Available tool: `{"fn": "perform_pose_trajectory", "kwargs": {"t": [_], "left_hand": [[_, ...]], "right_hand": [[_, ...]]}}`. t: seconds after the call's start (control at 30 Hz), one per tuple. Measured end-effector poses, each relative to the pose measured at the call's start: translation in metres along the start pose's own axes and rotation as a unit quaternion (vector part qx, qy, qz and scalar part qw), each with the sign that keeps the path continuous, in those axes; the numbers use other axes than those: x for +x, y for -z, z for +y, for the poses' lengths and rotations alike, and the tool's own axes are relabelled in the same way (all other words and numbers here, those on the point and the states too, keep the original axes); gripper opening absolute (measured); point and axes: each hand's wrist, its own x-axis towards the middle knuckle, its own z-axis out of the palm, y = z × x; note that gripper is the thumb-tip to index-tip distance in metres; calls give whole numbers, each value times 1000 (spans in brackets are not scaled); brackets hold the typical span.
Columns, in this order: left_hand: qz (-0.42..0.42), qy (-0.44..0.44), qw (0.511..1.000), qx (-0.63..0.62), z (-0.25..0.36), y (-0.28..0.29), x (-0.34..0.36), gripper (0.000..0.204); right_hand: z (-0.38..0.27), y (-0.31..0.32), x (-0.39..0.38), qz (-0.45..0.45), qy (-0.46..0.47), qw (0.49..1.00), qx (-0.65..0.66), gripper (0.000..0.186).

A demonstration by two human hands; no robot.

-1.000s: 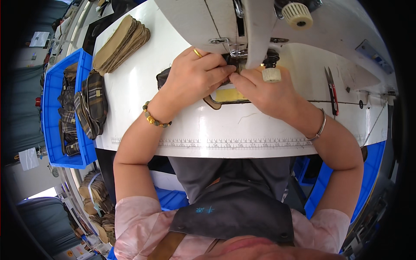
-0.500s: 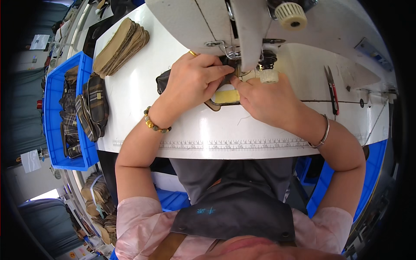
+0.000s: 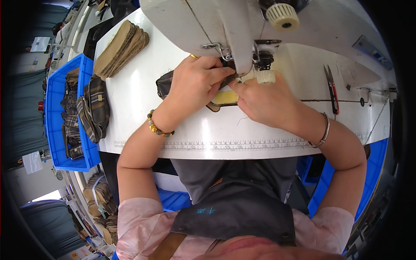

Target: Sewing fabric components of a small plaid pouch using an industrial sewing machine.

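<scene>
My left hand (image 3: pixel 195 81) is closed under the sewing machine head (image 3: pixel 208 26), thumb and forefinger pressed on a dark fabric piece (image 3: pixel 165 83). Part of that piece sticks out to the left of the hand; the rest is hidden beneath it. My right hand (image 3: pixel 265 97) is closed too, its forefinger and thumb at the same fabric's right edge, close by the presser foot area. Between the hands lies a flat yellow patch (image 3: pixel 225 98) with a dark, brown-edged border. The needle itself is hidden by the fingers and the machine.
Red-handled thread snips (image 3: pixel 333 91) lie at the right. Stacked tan sole-shaped pieces (image 3: pixel 121 48) sit at the far left of the white table (image 3: pixel 260 143). Beside them, plaid fabric pieces (image 3: pixel 96 106) lean against a blue bin (image 3: pixel 48 112) of more plaid pieces. A printed ruler (image 3: pixel 195 146) follows the front edge.
The machine head appears slightly further left in the picture. A little more of the dark fabric shows beside my left hand. Both hands keep their grip, with the fingers barely shifted.
</scene>
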Motion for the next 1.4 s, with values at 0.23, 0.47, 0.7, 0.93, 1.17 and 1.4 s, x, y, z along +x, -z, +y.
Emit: {"fn": "perform_pose_trajectory", "kwargs": {"t": [0.23,0.47,0.7,0.93,1.17,1.4], "left_hand": [[19,-8,1000,16,1,-4,-2,31],[19,-17,999,35,1,-4,-2,29],[32,-15,999,40,-4,-10,-1,26],[7,22,1000,3,-6,-5,2,25],[-63,-41,997,-13,-13,17,2,27],[-20,-82,996,31,-16,11,0,25]], "right_hand": [[5,-6,-2,23,8,1000,4,19],[6,-7,-2,31,9,999,0,21],[11,-11,-1,51,10,999,-11,18],[10,-5,0,48,17,998,-36,19],[12,-3,-2,35,34,996,-79,16],[6,3,-4,44,39,995,-75,14]]}}
